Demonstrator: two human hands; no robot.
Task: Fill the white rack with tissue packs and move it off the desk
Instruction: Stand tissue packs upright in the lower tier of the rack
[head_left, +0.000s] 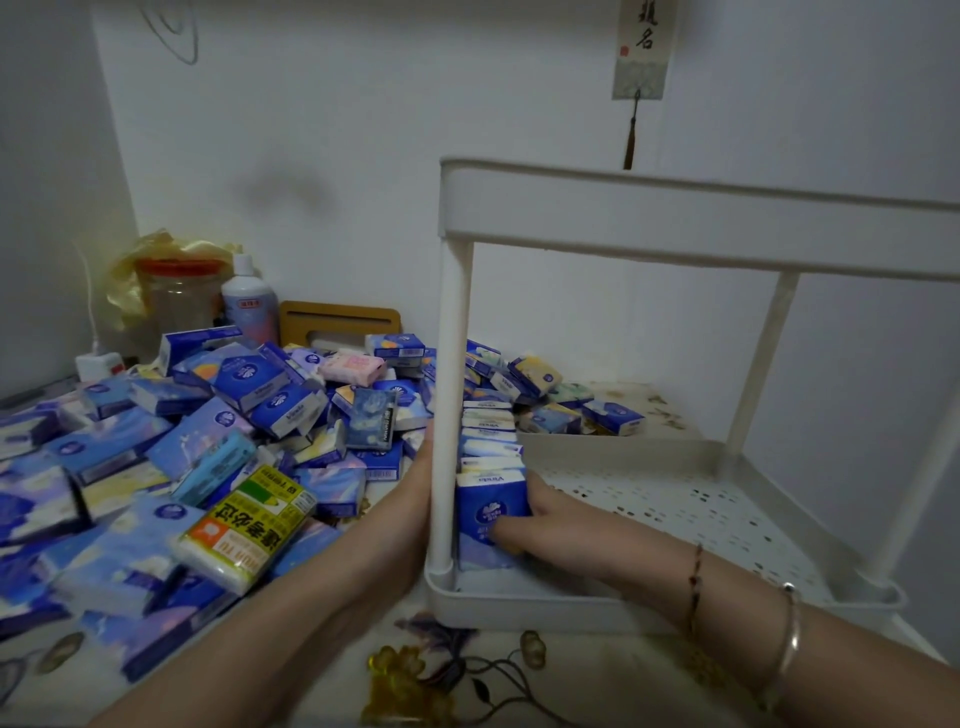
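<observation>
The white rack (701, 228) stands on the desk at the right, with an upper tray and a perforated lower tray (691, 514). A row of upright tissue packs (488, 447) lines the lower tray's left side. My right hand (524, 514) holds the nearest blue pack (485, 506) at the front of that row, thumb on its face. My left hand (418, 467) reaches along the outside of the rack's front-left post (449, 395); the post hides most of its fingers. A big heap of loose tissue packs (208, 436) covers the desk to the left.
A yellow-green pack (244, 519) lies on the heap near my left forearm. At the back left stand a jar with a red lid (179, 296), a white bottle (249, 301), a wooden holder (340, 319) and a plug (98, 364). More packs (566, 400) lie behind the rack. Walls close in behind and right.
</observation>
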